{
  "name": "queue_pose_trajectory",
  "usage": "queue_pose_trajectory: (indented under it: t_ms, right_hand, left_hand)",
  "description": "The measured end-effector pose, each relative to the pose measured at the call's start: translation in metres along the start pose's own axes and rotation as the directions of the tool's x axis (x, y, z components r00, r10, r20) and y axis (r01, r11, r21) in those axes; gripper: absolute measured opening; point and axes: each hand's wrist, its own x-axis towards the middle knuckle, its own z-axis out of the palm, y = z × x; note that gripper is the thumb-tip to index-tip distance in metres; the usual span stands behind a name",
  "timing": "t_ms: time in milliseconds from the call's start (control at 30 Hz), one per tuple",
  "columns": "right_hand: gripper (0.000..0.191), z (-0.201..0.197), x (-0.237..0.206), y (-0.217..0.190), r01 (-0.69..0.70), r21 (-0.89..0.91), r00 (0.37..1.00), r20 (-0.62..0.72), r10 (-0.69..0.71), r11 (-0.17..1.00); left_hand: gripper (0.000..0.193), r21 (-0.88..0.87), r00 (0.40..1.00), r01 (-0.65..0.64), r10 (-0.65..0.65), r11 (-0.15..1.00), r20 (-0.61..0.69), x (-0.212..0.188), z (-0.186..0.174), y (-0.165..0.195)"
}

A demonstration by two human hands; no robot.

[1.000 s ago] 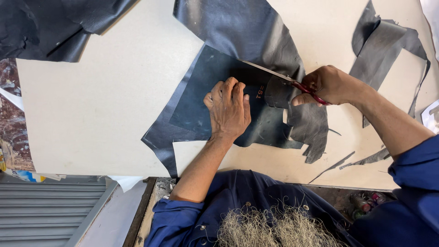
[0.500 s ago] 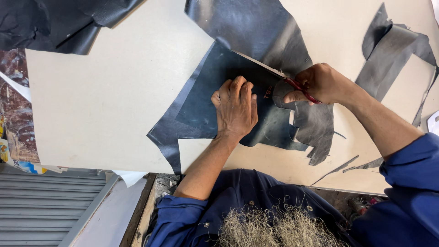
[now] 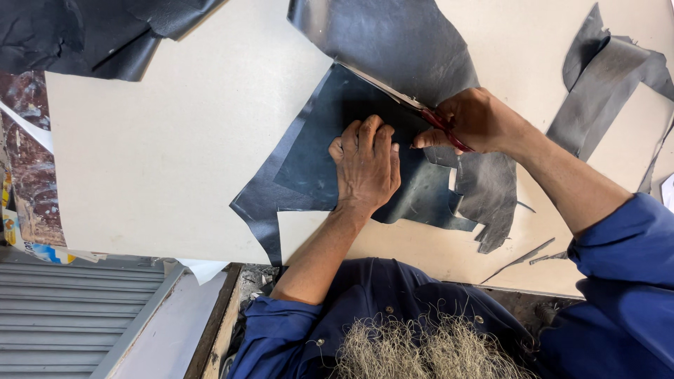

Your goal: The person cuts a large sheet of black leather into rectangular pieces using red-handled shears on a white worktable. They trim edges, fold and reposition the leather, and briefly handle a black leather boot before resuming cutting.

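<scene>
One dark blue-black leather sheet (image 3: pixel 330 151) lies flat on the pale board table (image 3: pixel 161 154), matte and faintly scuffed. The left hand (image 3: pixel 366 165) presses it, fingers spread; the right hand (image 3: pixel 472 119) grips red-handled scissors (image 3: pixel 428 116) cutting its edge. Colourful packaging (image 3: pixel 28 245) sits far left.

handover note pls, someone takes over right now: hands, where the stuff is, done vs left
Left hand: flat on the dark sheet, pinning it to the board.
Right hand: grips red-handled scissors, blades along the sheet's upper edge.
Done: blades are partway along that edge; offcuts lie to the right.
Left: the remainder of that edge is uncut. More dark material sits top left.
</scene>
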Motion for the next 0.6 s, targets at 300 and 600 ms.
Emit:
queue_pose_trajectory:
  t_ms: [300, 600]
  right_hand:
    - [0.048, 0.017, -0.004, 0.007, 0.065, 0.282, 0.997, -0.058, -0.051, 0.957]
    - [0.034, 0.148, -0.124, 0.115, 0.287, 0.949, 0.795, -0.159, 0.585, -0.131]
  left_hand:
    - [0.027, 0.017, 1.0, 0.003, -0.004, 1.0, 0.005, 0.004, -0.008, 0.007]
    - [0.023, -0.032, 0.998, -0.013, 0.011, 0.999, -0.057, 0.003, -0.018, 0.013]
